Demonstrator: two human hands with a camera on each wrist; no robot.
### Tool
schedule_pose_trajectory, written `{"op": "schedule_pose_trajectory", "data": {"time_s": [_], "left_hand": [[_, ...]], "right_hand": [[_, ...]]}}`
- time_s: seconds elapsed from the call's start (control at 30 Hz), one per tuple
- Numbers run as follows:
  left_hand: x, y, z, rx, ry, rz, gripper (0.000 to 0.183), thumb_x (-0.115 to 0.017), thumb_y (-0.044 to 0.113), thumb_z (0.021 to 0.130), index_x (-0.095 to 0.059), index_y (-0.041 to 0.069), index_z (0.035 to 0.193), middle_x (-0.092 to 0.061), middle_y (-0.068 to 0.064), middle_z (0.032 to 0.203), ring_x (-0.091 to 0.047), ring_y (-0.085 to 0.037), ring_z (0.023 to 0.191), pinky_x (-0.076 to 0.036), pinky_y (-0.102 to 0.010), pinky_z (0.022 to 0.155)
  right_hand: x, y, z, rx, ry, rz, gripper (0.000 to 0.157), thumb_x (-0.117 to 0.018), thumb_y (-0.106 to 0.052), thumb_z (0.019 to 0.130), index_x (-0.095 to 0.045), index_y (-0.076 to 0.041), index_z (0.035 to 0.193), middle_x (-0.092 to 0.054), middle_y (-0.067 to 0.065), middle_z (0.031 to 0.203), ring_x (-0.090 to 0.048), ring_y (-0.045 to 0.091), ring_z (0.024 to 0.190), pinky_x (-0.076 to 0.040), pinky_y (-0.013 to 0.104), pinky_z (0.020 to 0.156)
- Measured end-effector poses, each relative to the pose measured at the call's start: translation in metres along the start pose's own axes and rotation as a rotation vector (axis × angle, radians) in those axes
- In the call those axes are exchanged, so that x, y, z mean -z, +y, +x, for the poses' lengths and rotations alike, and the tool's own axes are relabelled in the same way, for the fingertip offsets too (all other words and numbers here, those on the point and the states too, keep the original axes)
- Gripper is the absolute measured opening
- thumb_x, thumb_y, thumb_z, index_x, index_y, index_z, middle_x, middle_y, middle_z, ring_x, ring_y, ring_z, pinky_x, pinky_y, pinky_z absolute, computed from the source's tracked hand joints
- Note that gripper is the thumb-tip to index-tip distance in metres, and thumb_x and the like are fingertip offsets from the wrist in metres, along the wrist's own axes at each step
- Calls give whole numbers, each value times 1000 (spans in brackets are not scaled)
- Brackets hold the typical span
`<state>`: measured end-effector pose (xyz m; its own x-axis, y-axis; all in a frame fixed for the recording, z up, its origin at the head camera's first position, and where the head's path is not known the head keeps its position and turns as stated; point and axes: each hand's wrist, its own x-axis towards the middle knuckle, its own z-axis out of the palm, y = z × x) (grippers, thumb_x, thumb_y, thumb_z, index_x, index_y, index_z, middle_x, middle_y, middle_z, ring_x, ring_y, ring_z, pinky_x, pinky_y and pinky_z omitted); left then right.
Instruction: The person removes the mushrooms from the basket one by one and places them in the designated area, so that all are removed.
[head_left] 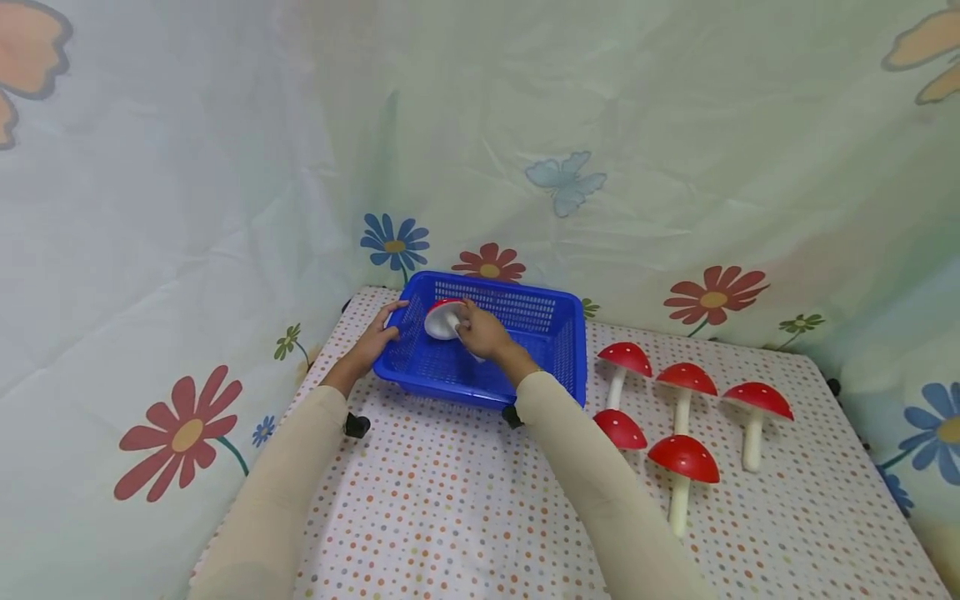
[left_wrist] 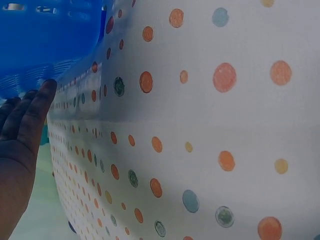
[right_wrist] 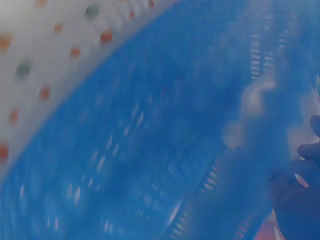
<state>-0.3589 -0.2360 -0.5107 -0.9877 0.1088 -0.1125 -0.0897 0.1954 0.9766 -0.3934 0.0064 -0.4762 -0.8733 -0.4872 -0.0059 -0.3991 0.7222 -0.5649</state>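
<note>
Inside a blue plastic basket (head_left: 420,379), my right hand (head_left: 483,332) grips the white stem of a toy mushroom (head_left: 439,323). Its red cap leans to the left, with the pale underside facing me. Part of the stem is hidden by the fingers. My left hand (head_left: 372,340) holds the basket's left end, thumb at the rim. In the left wrist view, the fingers (left_wrist: 31,117) lie along the outside of the basket wall (left_wrist: 47,35). The right wrist view is blurred, showing mostly blue mesh (right_wrist: 125,130) and part of the right hand (right_wrist: 300,195).
Several red-capped toy mushrooms (head_left: 682,458) with white spots lie on the dotted tablecloth (head_left: 420,500) to the basket's right. Close behind the basket hangs a flowered backdrop (head_left: 480,125), which also runs along the left side. Black clips (head_left: 357,426) show near the basket's front.
</note>
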Motion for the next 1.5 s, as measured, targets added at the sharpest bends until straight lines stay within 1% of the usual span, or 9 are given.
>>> {"op": "schedule_pose_trajectory", "data": {"time_s": [0.4, 0.5, 0.63, 0.73, 0.83, 0.97, 1.17, 1.33, 1.5], "left_hand": [[1, 7, -6, -11, -11, -6, 69, -42, 1, 89, -27, 20, 154, -6, -11, 166, -23, -41, 144, -28, -55, 110], [-3, 17, -14, 7, -32, -3, 70, -43, 1, 89, -26, 18, 155, -5, -13, 166, -19, -43, 146, -25, -58, 113], [-3, 21, -17, 19, -38, 19, 70, -43, 1, 90, -24, 18, 156, -4, -15, 166, -19, -44, 147, -26, -60, 113], [-2, 21, -17, 24, -32, 20, 69, -43, 1, 91, -24, 19, 155, -3, -15, 166, -17, -45, 148, -24, -61, 114], [-4, 23, -19, 28, -33, 20, 69, -43, 1, 91, -24, 20, 155, -2, -14, 166, -15, -45, 149, -22, -63, 115], [-6, 23, -18, 32, -35, 22, 69, -42, 1, 91, -24, 20, 156, -3, -14, 166, -17, -46, 148, -24, -63, 114], [-5, 22, -17, 45, -29, 35, 70, -42, 2, 91, -23, 21, 156, -4, -14, 166, -16, -46, 149, -23, -63, 115], [-5, 22, -16, 35, -35, 30, 71, -42, 2, 91, -22, 20, 156, -5, -16, 166, -19, -46, 147, -26, -62, 113], [-5, 22, -18, 21, -50, 3, 72, -42, -1, 89, -22, 18, 156, -7, -17, 165, -24, -43, 144, -32, -55, 107]], "right_hand": [[46, 23, -41, -1, -64, -415, 54, -49, -23, 100, -40, 3, 147, -72, 16, 102, -66, 27, 81, -55, 42, 81], [49, 24, -48, 18, -118, -348, 51, -51, -24, 100, -46, 1, 145, -69, 14, 123, -69, 28, 94, -54, 40, 86], [53, 22, -52, 85, -154, -71, 40, -52, -23, 101, -60, -4, 135, -55, 8, 144, -54, 16, 55, -43, 28, 58], [56, 19, -54, 101, -112, 166, 35, -51, -23, 102, -66, -6, 128, -62, 13, 135, -40, 13, 49, -36, 26, 51], [58, 21, -56, 44, 18, 260, 33, -50, -21, 102, -67, -8, 126, -68, 16, 123, -60, 20, 71, -49, 29, 62], [58, 35, -55, -142, 108, 185, 41, -49, -9, 96, -59, -6, 135, -61, 17, 135, -62, 30, 101, -51, 39, 80], [53, 60, -52, -342, -119, 25, 72, -47, 3, 85, -29, -4, 154, -60, 23, 130, -47, 18, 64, -43, 31, 60], [49, 69, -50, -362, -114, 69, 85, -47, 11, 77, -26, -11, 156, -61, 22, 105, -28, 11, 47, -33, 25, 45], [46, 64, -50, -271, -65, 34, 82, -51, 8, 79, -30, -11, 155, -60, 25, 128, -42, 16, 60, -33, 25, 49]]}}
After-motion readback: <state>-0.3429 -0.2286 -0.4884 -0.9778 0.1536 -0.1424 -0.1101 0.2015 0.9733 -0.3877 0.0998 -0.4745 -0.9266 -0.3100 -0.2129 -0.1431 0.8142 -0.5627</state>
